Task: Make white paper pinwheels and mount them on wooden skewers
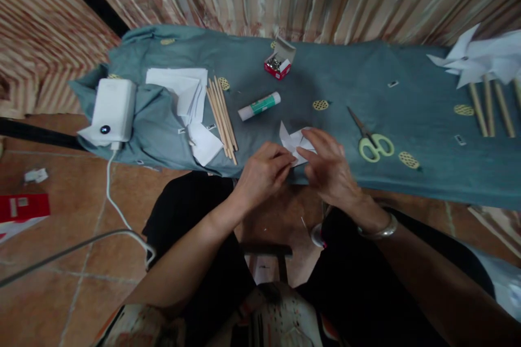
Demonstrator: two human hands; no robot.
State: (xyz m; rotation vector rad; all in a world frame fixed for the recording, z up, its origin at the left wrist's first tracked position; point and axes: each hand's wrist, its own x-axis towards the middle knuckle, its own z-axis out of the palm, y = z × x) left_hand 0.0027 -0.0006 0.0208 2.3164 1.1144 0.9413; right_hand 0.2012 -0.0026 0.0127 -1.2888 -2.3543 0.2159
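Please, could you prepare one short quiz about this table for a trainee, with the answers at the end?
1. True or false: the small red box stands open.
2. Which lies nearest to the wooden sticks?
a) scissors
b) glue stick
c) red box
3. Fill in: the left hand and right hand are both at a piece of folded white ____.

Key: 1 true; 2 b; 3 paper

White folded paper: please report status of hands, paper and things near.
Left hand pinching white folded paper. Right hand at its other side, fingers spread. Glue stick beyond, scissors to the right, both apart from hands.
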